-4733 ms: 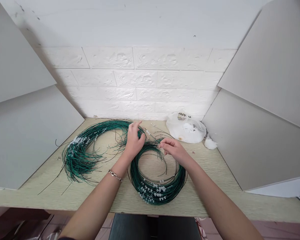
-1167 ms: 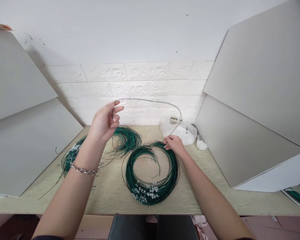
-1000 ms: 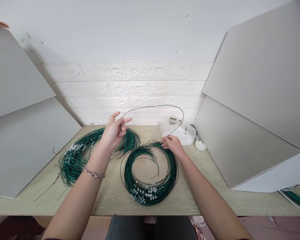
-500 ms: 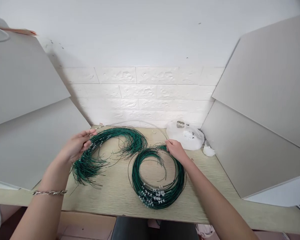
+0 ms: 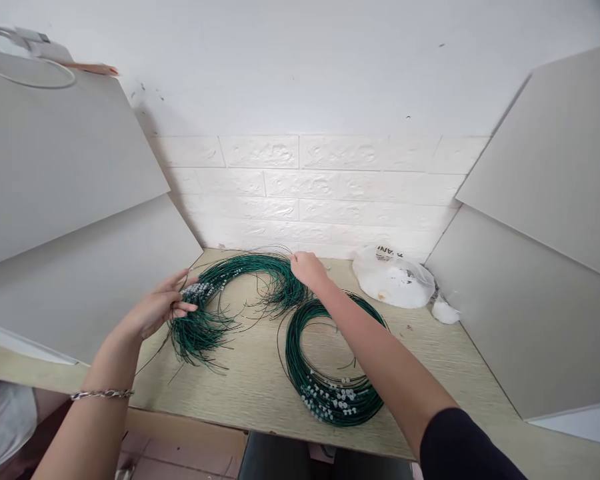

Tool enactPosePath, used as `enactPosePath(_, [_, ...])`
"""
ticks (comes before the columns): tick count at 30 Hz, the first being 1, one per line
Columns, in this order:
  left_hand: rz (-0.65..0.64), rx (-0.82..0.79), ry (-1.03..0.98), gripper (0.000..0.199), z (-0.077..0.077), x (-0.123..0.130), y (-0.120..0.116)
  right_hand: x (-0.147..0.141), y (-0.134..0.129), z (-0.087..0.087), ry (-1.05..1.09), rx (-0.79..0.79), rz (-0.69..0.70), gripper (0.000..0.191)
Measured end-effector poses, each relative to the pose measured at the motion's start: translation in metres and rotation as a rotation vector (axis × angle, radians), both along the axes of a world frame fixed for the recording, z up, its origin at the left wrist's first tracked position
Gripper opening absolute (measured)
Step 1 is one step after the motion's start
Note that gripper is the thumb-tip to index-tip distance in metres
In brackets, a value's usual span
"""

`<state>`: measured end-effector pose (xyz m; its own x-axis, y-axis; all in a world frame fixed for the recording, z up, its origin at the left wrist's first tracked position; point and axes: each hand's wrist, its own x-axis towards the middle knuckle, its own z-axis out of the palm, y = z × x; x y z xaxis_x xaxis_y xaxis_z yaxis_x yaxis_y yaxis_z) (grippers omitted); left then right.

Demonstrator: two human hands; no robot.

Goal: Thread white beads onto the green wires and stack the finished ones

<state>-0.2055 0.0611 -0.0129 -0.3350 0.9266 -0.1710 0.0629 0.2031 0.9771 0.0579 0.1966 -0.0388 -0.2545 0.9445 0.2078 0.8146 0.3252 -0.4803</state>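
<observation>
A curved bundle of dark green wires [image 5: 260, 263] with small white beads lies at the back left of the wooden table [image 5: 250, 393]. My left hand [image 5: 165, 305] is at the bundle's left end beside the white beads, its fingers spread apart. My right hand [image 5: 307, 267] is closed in a pinch over the bundle's right end, with thin wire strands running left from its fingertips. A round coil of green wires [image 5: 300, 367], also with white beads along its near side, lies nearer me on the right, partly under my right forearm.
A clear plastic bag with white contents [image 5: 395, 277] sits at the back right, beside a smaller white bundle [image 5: 445, 310]. Grey panels [image 5: 80, 153] stand on both sides. A white brick-patterned wall [image 5: 330, 180] closes the back. A white cable [image 5: 35, 83] hangs at upper left.
My right hand has moved left and back, from the round coil to the curved bundle. My left hand has shifted slightly, with fingers more spread. The view has turned a little left.
</observation>
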Motion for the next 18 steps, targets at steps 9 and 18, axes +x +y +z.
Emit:
enactPosePath(9, [-0.074,-0.195,0.737,0.055,0.002,0.002,-0.006,-0.013,0.017,-0.021,-0.148,-0.109,-0.022,0.031])
enactPosePath(18, [-0.033,-0.443,1.299,0.055,0.016,0.027,0.002,0.02,-0.002,0.001,-0.109,-0.053,-0.019,0.054])
